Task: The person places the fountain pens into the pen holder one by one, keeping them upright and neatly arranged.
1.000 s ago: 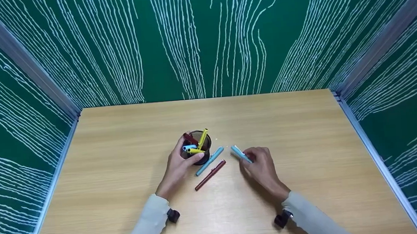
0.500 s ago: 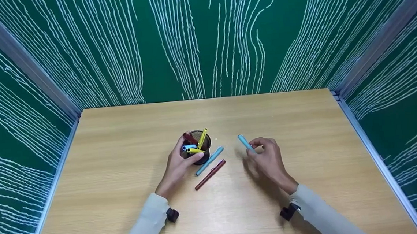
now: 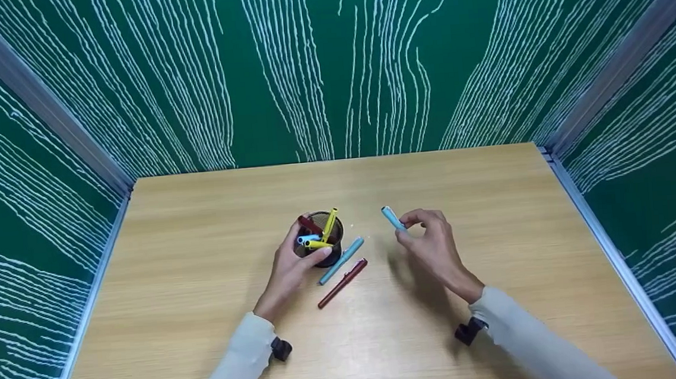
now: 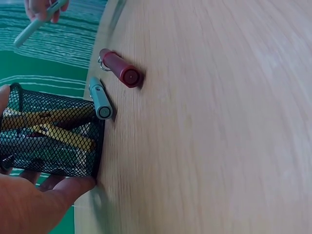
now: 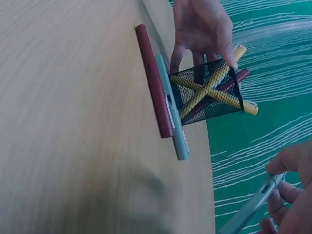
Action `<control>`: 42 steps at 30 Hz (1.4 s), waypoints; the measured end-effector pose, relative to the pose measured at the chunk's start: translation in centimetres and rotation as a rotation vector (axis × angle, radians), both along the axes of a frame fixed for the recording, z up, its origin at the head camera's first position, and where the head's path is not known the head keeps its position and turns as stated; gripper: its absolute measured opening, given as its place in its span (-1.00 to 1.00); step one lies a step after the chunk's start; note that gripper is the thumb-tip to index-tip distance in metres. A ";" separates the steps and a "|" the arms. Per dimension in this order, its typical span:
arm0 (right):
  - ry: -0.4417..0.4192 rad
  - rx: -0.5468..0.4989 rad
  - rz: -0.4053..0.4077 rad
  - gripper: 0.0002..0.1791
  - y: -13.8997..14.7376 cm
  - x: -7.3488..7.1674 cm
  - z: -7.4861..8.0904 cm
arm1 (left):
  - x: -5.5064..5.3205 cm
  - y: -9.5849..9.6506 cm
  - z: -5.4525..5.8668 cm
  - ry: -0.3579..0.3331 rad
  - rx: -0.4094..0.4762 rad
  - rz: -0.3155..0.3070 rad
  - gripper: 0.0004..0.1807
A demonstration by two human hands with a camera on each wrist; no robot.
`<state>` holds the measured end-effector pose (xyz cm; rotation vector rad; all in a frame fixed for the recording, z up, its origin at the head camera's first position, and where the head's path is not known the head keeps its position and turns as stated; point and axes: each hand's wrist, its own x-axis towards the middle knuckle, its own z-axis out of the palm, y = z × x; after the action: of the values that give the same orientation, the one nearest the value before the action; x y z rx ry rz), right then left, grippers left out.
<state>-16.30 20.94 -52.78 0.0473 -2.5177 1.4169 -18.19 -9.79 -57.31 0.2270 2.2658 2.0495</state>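
My left hand (image 3: 287, 270) grips a black mesh pen cup (image 4: 53, 131) standing on the table, thumb at the near side and fingers around the far side. Yellow pens (image 3: 329, 224), a dark red pen (image 3: 309, 224) and a light blue pen (image 3: 308, 238) poke out of its top. To the right, raised over the table, my right hand (image 3: 432, 245) pinches a light blue pen (image 3: 393, 217) between thumb and fingers. A second light blue pen (image 3: 341, 261) lies beside the cup, and a dark red pen (image 3: 343, 283) lies next to it, nearer to me.
The wooden table (image 3: 197, 223) is bounded by green walls (image 3: 341, 64) with white wavy lines at the back and both sides. Metal rails (image 3: 617, 265) run along its side edges. A small black wrist camera (image 3: 470, 330) sits on each sleeve.
My right hand has lifted its light blue pen off the table, moving up and away from me, slightly rightward. The left hand and pen cup have stayed put, as have both loose pens.
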 end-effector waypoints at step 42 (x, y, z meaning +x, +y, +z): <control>0.147 0.026 0.216 -0.78 -6.6 -1.8 4.2 | 0.2 0.0 0.0 -0.028 -0.013 0.006 -0.03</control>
<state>-18.11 14.38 -48.60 0.4235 -2.4693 1.4000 -17.97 -9.82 -57.32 0.1899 2.2650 2.0275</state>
